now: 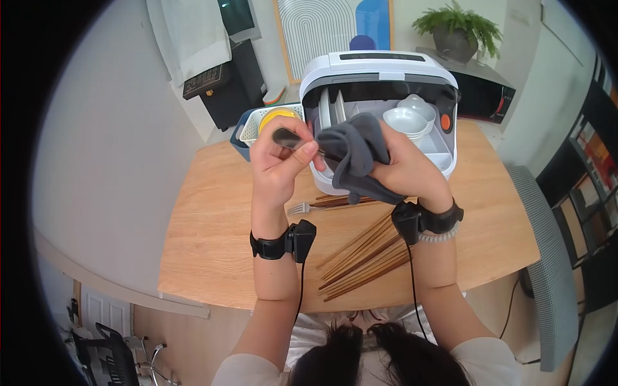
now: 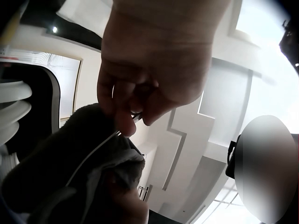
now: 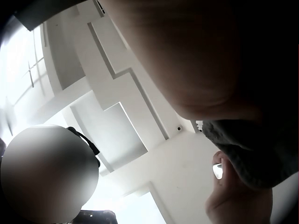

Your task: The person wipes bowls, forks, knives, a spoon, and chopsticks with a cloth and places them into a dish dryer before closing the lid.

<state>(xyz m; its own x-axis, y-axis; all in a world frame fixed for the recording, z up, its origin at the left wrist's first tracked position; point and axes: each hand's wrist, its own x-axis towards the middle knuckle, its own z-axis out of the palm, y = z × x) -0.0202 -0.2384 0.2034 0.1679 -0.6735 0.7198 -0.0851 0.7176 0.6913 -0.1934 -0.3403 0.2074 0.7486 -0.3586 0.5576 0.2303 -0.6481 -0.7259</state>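
Observation:
In the head view the left hand [image 1: 275, 168] pinches a dark, shiny utensil [image 1: 287, 137], perhaps a spoon, between thumb and fingers. The right hand [image 1: 412, 168] grips a dark grey cloth [image 1: 358, 143], which wraps the utensil's other end. The left wrist view has the left hand [image 2: 154, 70] holding a thin metal piece [image 2: 100, 145] that runs along the cloth [image 2: 60, 163]. In the right wrist view the cloth [image 3: 247, 149] hangs below the right hand [image 3: 196, 65], and the left hand [image 3: 238, 200] holds something shiny.
Behind the hands stands an open white dish cabinet [image 1: 385, 63] with bowls [image 1: 405, 121] and plates [image 1: 325, 108]. A basket [image 1: 252, 122] with a yellow item is left of it. Several chopsticks [image 1: 367, 257] and a fork [image 1: 300, 208] lie on the wooden table [image 1: 212, 212].

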